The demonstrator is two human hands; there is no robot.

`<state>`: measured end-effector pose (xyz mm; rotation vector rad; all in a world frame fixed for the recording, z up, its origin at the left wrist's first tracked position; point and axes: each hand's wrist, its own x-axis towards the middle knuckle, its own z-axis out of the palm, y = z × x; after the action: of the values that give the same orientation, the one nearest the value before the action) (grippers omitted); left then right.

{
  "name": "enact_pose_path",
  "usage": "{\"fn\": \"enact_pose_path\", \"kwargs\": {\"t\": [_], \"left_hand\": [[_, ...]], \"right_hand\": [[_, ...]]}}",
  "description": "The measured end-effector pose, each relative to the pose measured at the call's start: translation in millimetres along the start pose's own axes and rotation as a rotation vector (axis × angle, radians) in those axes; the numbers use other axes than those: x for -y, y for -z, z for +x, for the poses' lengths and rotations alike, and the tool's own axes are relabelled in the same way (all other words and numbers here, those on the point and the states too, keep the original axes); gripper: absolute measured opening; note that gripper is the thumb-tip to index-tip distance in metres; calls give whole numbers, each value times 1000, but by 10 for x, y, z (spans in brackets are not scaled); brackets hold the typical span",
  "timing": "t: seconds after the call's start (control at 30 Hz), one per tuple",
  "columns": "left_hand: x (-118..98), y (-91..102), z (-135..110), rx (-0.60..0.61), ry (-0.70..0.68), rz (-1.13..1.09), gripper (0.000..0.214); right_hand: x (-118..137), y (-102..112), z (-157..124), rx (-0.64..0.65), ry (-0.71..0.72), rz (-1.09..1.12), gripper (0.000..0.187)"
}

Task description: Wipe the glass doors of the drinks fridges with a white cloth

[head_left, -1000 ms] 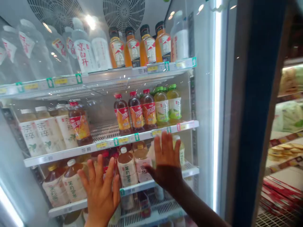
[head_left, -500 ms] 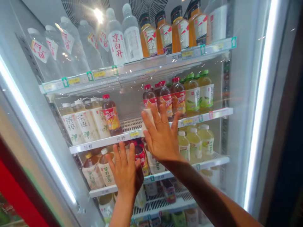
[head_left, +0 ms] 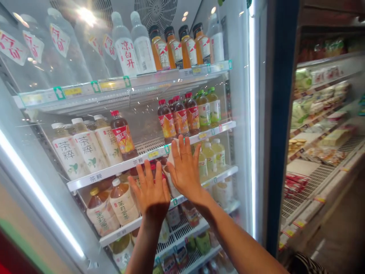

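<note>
Both my hands lie flat against the glass door (head_left: 51, 114) of a lit drinks fridge. My left hand (head_left: 151, 192) is spread open on the glass, over the shelf of brown tea bottles (head_left: 122, 201). Just right of it, almost touching, my right hand (head_left: 185, 169) presses flat with fingers up; a small white patch (head_left: 172, 152), perhaps a cloth, shows at its fingertips. Behind the glass above my hands stand red-capped bottles (head_left: 175, 116) and green-capped ones (head_left: 209, 106).
The top shelf holds water bottles (head_left: 125, 45) and orange drinks (head_left: 179, 47); white-labelled tea bottles (head_left: 82, 146) stand at middle left. A dark blue post (head_left: 281, 114) borders the fridge on the right. Beyond it are open chiller shelves (head_left: 322, 114) with packaged food.
My right hand has slid left and down across the glass to sit beside the left hand, which has risen a little. My view has swung left and back to the right.
</note>
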<state>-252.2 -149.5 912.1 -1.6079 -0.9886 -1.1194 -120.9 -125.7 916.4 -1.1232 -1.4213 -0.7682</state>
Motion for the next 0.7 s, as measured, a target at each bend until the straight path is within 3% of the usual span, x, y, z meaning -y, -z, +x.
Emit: {"fn": "enact_pose_path", "kwargs": {"t": [0.17,0.23,0.4,0.47,0.6,0.7], "left_hand": [[28,16,-4,-12,-55,20,76],[37,16,-4,-15,-69,30,76],[46,36,0,10,-49,78,79],[36,50,-15,23,-34,81,81],[-112,21,-37,40,17,76,82],[-370,-89,47,23,34,92,83]], "right_hand": [[73,-143,-710,-62,-19,-22,79],[31,-146,-641,-68,-29,-27,78],[-109,-16,55,-7,25,-18,70],[-148,-1,-19,16,61,-3,72],[-364,-29,-513,-9,153,35,73],[-646,-17,-388,-48,172,63,74]]}}
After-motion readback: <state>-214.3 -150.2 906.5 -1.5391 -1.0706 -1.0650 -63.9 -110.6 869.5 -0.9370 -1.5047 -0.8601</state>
